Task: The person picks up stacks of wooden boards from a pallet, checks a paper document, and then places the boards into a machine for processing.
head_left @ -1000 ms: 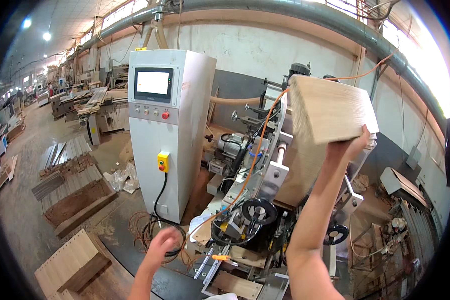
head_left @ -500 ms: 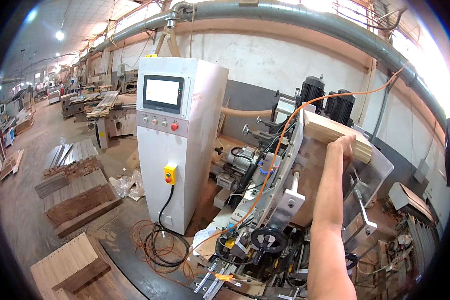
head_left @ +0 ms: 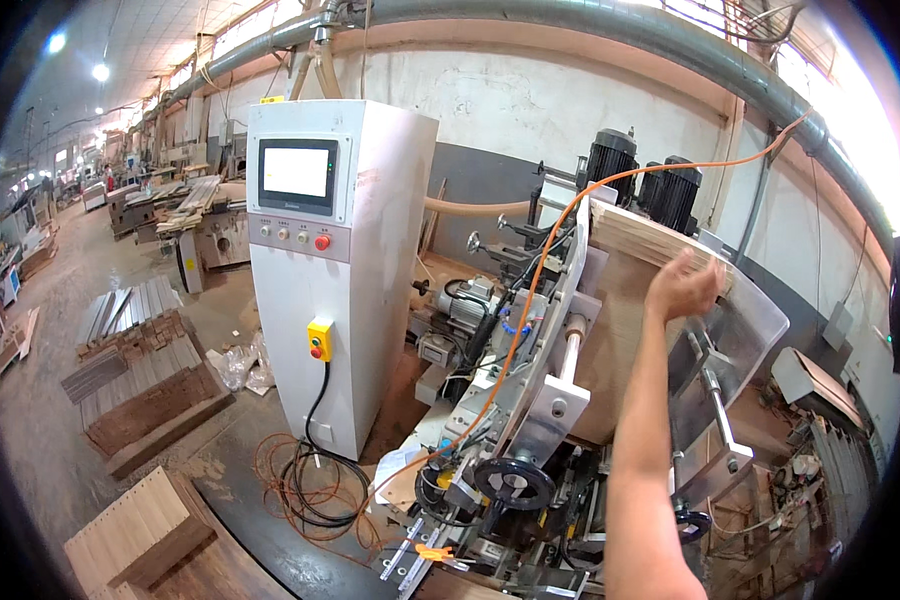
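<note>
My right arm reaches up from the lower edge. My right hand is by the right end of a stack of thin wooden boards, its fingers loosely bent and apart, with nothing seen in them. Whether a fingertip still touches the boards I cannot tell. The stack lies across the top of a machine's feed slot, between a metal side plate on the left and a clear-edged metal plate on the right. Below it, a brown wooden panel surface slopes down. My left hand is out of view.
Left of the machine stands a white control cabinet with a lit screen. An orange hose runs over the machine, past a black handwheel. Black motors sit behind. Stacked wood pieces lie at lower left.
My right hand has come off the top of the boards and loosened its fingers. The stack sits lower between the plates. The whole view has shifted slightly.
</note>
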The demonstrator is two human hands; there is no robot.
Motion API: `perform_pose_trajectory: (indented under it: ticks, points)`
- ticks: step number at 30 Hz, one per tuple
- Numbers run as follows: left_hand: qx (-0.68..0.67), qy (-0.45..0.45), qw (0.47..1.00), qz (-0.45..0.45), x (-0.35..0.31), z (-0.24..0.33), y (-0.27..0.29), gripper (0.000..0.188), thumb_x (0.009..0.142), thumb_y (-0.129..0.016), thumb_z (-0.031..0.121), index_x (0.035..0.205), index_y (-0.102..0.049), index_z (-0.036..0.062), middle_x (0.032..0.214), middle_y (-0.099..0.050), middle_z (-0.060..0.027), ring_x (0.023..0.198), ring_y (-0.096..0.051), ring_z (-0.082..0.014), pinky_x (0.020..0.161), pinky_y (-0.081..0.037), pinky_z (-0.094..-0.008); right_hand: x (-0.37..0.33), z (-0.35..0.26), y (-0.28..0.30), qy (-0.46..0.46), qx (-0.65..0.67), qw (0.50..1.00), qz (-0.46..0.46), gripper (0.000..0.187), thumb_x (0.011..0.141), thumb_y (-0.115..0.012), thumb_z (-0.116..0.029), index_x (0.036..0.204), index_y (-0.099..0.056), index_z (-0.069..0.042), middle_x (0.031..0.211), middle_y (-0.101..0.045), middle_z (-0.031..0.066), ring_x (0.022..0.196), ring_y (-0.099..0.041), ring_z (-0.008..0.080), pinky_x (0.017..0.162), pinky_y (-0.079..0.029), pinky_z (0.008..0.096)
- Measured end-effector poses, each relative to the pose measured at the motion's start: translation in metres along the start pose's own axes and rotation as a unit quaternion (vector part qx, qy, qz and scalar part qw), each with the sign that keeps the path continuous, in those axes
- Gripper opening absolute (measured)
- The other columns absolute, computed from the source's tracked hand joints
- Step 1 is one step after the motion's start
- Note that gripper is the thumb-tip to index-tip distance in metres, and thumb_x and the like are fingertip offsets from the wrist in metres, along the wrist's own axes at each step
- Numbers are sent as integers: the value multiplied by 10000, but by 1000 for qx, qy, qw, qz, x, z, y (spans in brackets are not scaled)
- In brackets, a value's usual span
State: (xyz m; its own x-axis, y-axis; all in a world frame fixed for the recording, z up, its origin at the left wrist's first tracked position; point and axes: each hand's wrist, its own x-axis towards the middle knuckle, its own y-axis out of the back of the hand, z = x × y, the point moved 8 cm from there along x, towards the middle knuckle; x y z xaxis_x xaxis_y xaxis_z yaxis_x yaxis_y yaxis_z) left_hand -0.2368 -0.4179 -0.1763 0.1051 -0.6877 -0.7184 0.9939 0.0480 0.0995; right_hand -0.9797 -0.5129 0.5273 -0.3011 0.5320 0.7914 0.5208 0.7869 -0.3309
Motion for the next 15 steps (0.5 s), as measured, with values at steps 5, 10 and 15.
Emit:
perform_pose_trajectory:
  ticks: [5,10,15]
  points:
    - [-2,18,1000,18,-12,-16,8,192,857,-566,197,941,-608,29,826,-611,-109,715,-582,-214,600,-472,-390,-9,-44,-58,203,-118,971,-53,580,936,-456,-535,1426,-443,-225,1541,-316,81,1417,-286,313,1031,-171,723]
    - [-11,71,996,56,-27,-61,27,181,843,-564,183,894,-618,18,795,-612,-123,689,-580,-225,584,-466,-400,-16,-27,-87,229,-143,962,-34,612,939,-402,-587,1462,-386,-268,1552,-302,63,1434,-250,323,1054,-160,708]
    - [-47,107,988,101,-51,-119,52,176,828,-563,170,848,-628,7,763,-612,-137,663,-578,-235,568,-460,-409,-31,-36,-95,222,-223,943,-108,620,941,-386,-595,1468,-370,-269,1551,-298,75,1432,-250,323,1035,-172,732]
